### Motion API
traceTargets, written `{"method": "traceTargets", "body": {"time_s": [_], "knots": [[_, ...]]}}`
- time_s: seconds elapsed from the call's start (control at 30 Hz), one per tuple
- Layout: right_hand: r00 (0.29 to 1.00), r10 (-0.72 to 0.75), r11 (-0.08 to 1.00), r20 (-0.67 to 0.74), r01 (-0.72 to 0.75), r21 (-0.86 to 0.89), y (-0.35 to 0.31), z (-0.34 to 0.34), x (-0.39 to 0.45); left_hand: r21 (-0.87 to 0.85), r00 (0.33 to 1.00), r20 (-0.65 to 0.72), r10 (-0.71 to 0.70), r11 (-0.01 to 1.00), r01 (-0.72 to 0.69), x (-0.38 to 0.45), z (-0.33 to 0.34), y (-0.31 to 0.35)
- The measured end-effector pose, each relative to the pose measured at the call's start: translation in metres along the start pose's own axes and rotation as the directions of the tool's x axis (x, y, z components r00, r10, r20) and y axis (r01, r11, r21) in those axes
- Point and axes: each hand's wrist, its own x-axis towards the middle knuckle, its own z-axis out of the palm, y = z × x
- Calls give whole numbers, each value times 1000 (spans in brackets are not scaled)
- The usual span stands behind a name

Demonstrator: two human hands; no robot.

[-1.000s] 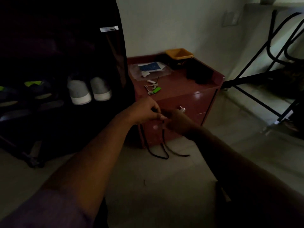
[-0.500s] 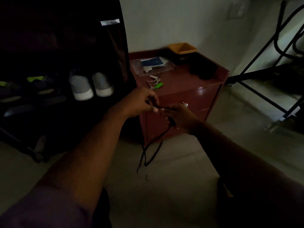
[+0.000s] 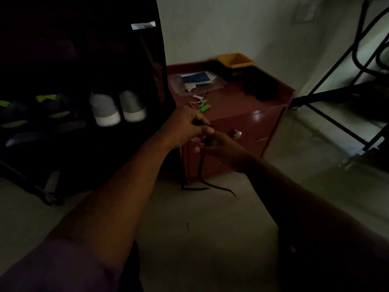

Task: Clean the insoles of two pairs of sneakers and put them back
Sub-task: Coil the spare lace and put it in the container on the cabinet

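Both hands meet in front of a red cabinet (image 3: pixel 242 127), working a black shoelace (image 3: pixel 202 165). The left hand (image 3: pixel 185 127) pinches the lace between thumb and curled fingers; the right hand (image 3: pixel 221 144), just beside it, curls around a bunched part of the same lace. The lace's loose ends hang down to the floor (image 3: pixel 210 228). On the left, a dark shoe rack (image 3: pixel 84 60) holds grey sneakers (image 3: pixel 117 108) and, further left, dark sneakers with green trim (image 3: pixel 42 108). Keys (image 3: pixel 200 103) and a yellow tub (image 3: pixel 235 61) lie on the cabinet.
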Motion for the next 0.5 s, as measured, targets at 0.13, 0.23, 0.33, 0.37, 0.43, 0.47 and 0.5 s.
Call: {"method": "traceTargets", "body": {"time_s": [0.13,0.23,0.33,0.37,0.43,0.47,0.5], "knots": [[994,-102,979,44,92,184,2,25,7,-30,999,-31,14,999,-15,2,5,12],[998,-53,979,27,46,199,2,24,7,-41,995,-94,45,998,-49,3,-1,11],[998,47,992,-45,-41,116,9,9,9,-55,980,-189,69,995,-81,4,-17,6],[997,57,994,-49,-52,97,10,5,8,-75,974,-220,57,994,-75,4,-23,3],[995,74,995,-62,-70,66,13,-5,5,-104,950,-312,10,994,-44,4,-36,-5],[994,85,996,-67,-82,40,14,-10,3,-121,929,-369,-25,992,-22,4,-42,-9],[993,97,995,-67,-97,14,14,-15,1,-148,898,-434,-71,989,6,3,-48,-13]]}}
